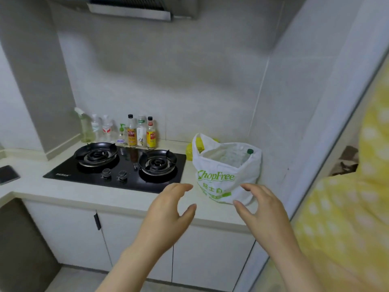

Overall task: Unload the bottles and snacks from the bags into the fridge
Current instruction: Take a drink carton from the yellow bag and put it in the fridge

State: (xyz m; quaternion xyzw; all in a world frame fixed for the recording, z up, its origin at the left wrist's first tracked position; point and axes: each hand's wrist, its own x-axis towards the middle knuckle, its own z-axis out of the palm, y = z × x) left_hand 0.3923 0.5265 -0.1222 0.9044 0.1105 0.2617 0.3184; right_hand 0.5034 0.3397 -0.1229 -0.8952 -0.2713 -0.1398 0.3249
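A white plastic bag [223,175] with green print stands open on the counter at the right of the stove. Clear bottles lie inside it, one with a green cap [249,151]. A yellow bag [196,147] sits just behind it, mostly hidden. My left hand [168,209] hovers in front of the white bag's left side, fingers curled apart and empty. My right hand [261,205] hovers at the bag's lower right corner, also spread and empty. Neither hand touches the bag. No fridge is in view.
A black two-burner gas stove [117,165] fills the counter's middle, with several sauce and cleaner bottles [132,131] behind it. A dark phone [8,173] lies at the far left. A tiled wall corner closes the right; yellow dotted fabric [347,218] hangs beyond it.
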